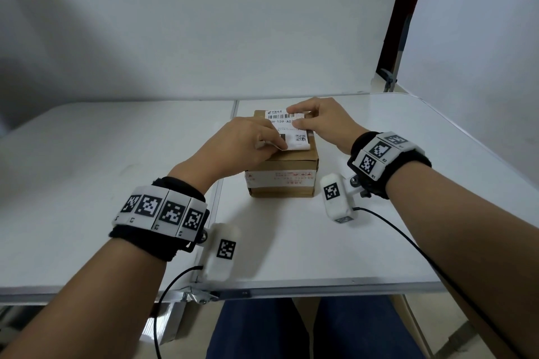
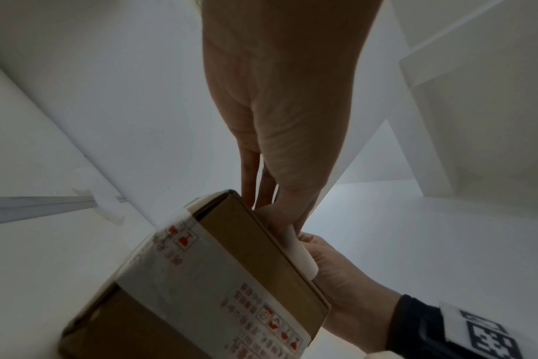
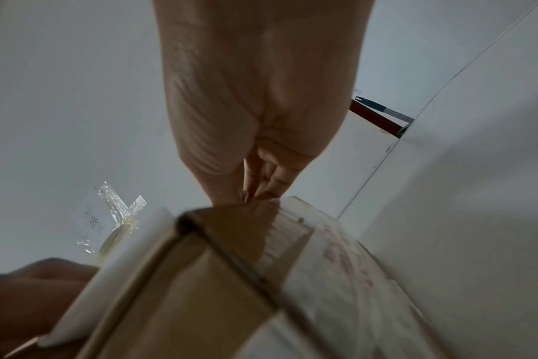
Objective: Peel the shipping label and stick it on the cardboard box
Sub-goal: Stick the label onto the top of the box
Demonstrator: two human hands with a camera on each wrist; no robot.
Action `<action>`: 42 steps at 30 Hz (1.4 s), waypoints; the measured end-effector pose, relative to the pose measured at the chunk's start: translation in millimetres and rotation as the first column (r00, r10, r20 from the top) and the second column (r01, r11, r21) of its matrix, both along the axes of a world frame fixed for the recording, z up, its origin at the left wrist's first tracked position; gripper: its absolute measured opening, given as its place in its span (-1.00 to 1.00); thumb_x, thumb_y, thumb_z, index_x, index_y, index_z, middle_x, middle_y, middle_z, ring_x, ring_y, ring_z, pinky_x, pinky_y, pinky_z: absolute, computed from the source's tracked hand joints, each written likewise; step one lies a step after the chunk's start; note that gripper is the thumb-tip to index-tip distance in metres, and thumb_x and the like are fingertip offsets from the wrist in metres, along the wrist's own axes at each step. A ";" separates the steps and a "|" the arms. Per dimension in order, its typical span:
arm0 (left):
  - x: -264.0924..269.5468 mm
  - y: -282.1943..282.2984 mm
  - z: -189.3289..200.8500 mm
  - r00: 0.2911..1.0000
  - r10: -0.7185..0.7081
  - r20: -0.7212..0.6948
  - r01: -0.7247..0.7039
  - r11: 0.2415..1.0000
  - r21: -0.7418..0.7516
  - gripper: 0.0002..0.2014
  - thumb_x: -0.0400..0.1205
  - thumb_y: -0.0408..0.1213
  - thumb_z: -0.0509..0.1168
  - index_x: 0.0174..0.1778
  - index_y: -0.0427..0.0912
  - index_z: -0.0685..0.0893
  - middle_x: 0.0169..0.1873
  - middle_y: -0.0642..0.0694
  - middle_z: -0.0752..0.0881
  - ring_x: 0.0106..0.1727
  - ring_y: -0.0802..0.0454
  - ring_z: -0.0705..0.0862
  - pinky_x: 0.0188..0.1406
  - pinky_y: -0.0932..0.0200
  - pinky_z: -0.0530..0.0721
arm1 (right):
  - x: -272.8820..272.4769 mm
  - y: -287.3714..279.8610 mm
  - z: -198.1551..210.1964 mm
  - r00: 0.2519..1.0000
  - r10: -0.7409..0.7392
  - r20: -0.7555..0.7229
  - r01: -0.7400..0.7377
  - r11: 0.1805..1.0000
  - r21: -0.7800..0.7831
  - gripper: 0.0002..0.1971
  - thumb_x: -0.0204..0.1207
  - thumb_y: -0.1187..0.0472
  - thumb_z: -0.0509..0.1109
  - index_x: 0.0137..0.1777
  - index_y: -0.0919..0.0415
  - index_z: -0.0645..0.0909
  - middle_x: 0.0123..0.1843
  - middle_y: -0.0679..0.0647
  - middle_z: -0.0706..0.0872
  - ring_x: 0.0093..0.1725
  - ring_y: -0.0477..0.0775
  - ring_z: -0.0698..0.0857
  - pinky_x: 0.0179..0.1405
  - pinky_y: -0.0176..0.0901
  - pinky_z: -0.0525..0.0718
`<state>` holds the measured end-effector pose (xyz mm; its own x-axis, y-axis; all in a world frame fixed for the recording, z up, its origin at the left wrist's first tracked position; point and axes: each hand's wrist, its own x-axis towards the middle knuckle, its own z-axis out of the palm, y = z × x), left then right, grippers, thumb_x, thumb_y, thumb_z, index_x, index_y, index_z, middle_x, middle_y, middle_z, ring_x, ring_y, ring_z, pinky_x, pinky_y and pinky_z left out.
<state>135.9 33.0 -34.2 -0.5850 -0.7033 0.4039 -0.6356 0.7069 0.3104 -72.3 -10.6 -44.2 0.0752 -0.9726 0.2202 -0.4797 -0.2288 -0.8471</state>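
A white tabletop (image 1: pixel 379 213) meets a pale wall in the head view. The box (image 1: pixel 284 172) stands mid-table; the label (image 1: pixel 287 132) lies on its top, long axis running away from the person. The right hand (image 1: pixel 316 122) pinches the far end, the left hand (image 1: pixel 242 144) pinches the near edge. Legible: "H-159-A0", a barcode, a QR code.

Left wrist view: red handling symbols on the box's tape (image 2: pixel 200 286).

Right wrist view: fingertips meet the box top; print blurred.
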 end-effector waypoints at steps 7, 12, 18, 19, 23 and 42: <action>-1.2 -0.7 -1.9 1.000 0.016 0.027 -0.016 1.000 0.024 -0.81 0.57 -0.31 0.38 -0.01 0.01 0.86 -0.04 0.08 0.81 0.03 0.05 0.73 0.02 0.08 0.66 | -1.0 0.6 -0.3 0.998 -0.004 -0.067 0.006 1.000 0.025 -0.67 0.48 0.30 0.48 0.24 0.11 0.74 -0.08 0.16 0.71 -0.12 0.00 0.64 -0.13 -0.35 0.58; -0.5 -0.7 -0.4 0.999 0.019 0.034 -0.020 0.999 0.045 -0.80 0.56 -0.30 0.38 0.00 0.01 0.85 -0.02 0.07 0.80 0.00 0.05 0.72 0.00 0.05 0.67 | 0.8 -0.8 -1.3 0.992 -0.017 -0.124 0.019 1.000 0.017 -0.67 0.47 0.26 0.48 0.24 0.07 0.74 0.15 0.27 0.75 0.00 0.07 0.68 0.19 -0.08 0.69; -0.9 1.3 1.0 0.996 0.033 0.082 -0.035 0.999 0.022 -0.80 0.58 -0.27 0.37 0.02 0.02 0.84 0.00 0.08 0.80 0.00 0.03 0.73 -0.01 0.06 0.66 | 2.6 2.8 -4.8 0.988 -0.024 -0.152 0.023 1.000 -0.012 -0.68 0.47 0.25 0.47 0.23 0.08 0.74 0.22 0.21 0.69 0.20 0.16 0.68 0.32 0.09 0.64; -1.1 1.6 1.6 0.995 0.035 0.093 -0.037 0.999 0.021 -0.80 0.58 -0.27 0.36 0.03 0.03 0.84 0.01 0.09 0.79 0.01 0.04 0.73 -0.01 0.08 0.66 | 2.7 3.8 -4.9 0.988 -0.025 -0.154 0.023 1.000 -0.017 -0.68 0.47 0.25 0.47 0.23 0.09 0.74 0.23 0.20 0.69 0.21 0.16 0.67 0.32 0.09 0.63; -1.6 3.4 7.1 0.988 0.016 0.150 -0.025 0.998 0.058 -0.80 0.59 -0.21 0.31 0.04 0.03 0.81 0.02 0.10 0.75 0.01 0.09 0.69 -0.03 0.20 0.59 | 4.1 7.4 -6.3 0.988 -0.028 -0.154 0.023 0.999 -0.034 -0.68 0.49 0.26 0.45 0.25 0.12 0.73 0.26 0.13 0.67 0.22 0.14 0.67 0.35 0.04 0.61; -12.3 -31.2 14.3 0.983 -0.051 0.179 0.000 0.962 0.274 -0.75 0.65 -0.14 0.32 0.22 0.10 0.75 0.16 0.17 0.60 0.08 0.23 0.55 -0.10 0.63 0.41 | -7.2 12.4 -4.5 0.985 -0.099 -0.139 0.084 0.990 -0.111 -0.75 0.51 0.29 0.43 0.17 0.15 0.75 0.17 0.04 0.62 0.08 -0.07 0.64 0.06 -0.45 0.56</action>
<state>123.6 1.8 -20.0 -0.6500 -0.7553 0.0840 -0.6822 0.6286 0.3735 -79.5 1.8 -48.8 0.0256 -0.9492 0.3136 -0.6180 -0.2617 -0.7414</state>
